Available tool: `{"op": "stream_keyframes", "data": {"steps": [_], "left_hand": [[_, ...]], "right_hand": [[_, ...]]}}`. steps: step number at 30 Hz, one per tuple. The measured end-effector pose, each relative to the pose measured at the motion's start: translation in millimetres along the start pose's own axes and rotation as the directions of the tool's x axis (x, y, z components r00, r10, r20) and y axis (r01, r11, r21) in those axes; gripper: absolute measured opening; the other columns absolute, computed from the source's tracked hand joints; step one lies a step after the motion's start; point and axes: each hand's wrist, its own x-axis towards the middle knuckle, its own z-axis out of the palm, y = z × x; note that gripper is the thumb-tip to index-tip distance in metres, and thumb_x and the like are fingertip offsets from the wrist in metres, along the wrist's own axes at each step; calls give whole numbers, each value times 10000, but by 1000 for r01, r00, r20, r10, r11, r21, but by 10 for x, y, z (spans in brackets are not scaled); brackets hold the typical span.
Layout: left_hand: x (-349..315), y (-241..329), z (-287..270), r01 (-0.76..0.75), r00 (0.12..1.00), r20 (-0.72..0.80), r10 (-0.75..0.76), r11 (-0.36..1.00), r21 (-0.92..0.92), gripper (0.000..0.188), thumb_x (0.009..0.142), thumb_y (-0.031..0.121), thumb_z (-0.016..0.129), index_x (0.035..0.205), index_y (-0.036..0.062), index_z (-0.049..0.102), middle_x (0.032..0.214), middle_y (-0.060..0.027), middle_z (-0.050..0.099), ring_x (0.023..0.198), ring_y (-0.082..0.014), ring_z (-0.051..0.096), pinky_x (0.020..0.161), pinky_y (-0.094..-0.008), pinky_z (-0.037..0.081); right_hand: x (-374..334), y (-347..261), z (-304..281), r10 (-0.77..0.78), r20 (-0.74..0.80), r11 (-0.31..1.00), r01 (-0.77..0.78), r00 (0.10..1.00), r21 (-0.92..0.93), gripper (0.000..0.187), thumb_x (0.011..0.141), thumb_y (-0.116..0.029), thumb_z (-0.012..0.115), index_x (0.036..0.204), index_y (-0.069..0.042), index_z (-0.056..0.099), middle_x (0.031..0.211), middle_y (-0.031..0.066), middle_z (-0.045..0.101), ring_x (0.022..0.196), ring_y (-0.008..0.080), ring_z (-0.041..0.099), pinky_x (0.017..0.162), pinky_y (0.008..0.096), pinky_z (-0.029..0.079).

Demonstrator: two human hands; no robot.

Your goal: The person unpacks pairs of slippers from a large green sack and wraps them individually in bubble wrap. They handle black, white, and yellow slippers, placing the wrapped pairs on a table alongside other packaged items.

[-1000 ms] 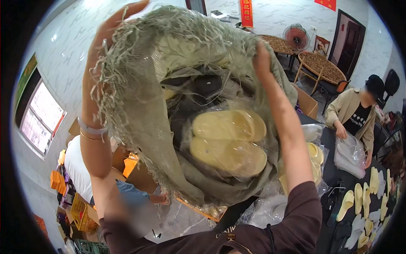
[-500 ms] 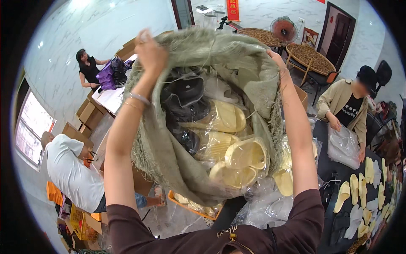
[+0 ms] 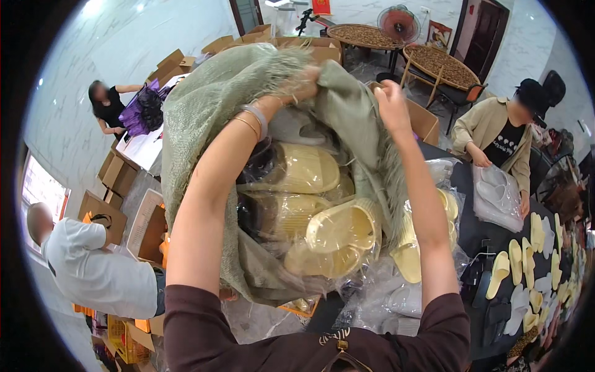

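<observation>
A large grey-green woven sack (image 3: 198, 105) with frayed edges stands wide-mouthed in front of me. My left hand (image 3: 300, 87) reaches across its mouth and is closed on the far rim, fingers partly covered by cloth. At the right side of the rim, my right hand (image 3: 392, 105) is curled closed on the sack's edge. Inside the sack lie cream-yellow slippers (image 3: 307, 167) in clear plastic bags. Dark slippers (image 3: 248, 214) sit at the left inside, partly hidden by my forearm. A whitish bagged pair (image 3: 297, 127) shows near the far side.
On the right, a black table (image 3: 455, 177) carries bagged slippers and rows of loose ones (image 3: 514, 260). A person there handles a bagged white pair (image 3: 496, 192). Two other people are at the left, among cardboard boxes (image 3: 118, 170). Round tables (image 3: 449, 71) and a fan stand behind.
My left hand has moved right and down across the sack's mouth, drawing the rim inward. My right hand has shifted slightly left. The person in white at left has straightened up.
</observation>
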Motion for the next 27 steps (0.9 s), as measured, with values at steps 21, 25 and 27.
{"op": "stream_keyframes", "data": {"steps": [21,25,27], "left_hand": [[110,-5,-687,386,921,-18,-388,920,-66,667,735,449,687,1179,-19,519,1142,-196,553,1083,-273,521,924,-356,407],[-132,-284,-746,-4,990,135,-42,946,324,738,698,498,686,1254,63,472,1220,-162,512,1142,-333,466,969,-387,362],[-308,-202,-738,-122,989,140,47,795,594,767,695,483,685,1304,103,415,1307,-151,422,1217,-309,387,1005,-418,310]], "right_hand": [[451,1509,-447,473,278,450,-500,836,740,275,780,-144,450,911,44,603,832,144,636,640,228,621,614,323,526],[171,1894,-323,450,339,440,-535,826,721,271,799,-154,462,929,41,598,836,137,636,656,225,623,628,321,526],[74,2055,-448,435,345,445,-532,832,720,269,809,-159,467,938,39,595,838,133,636,664,223,625,636,320,527]]}}
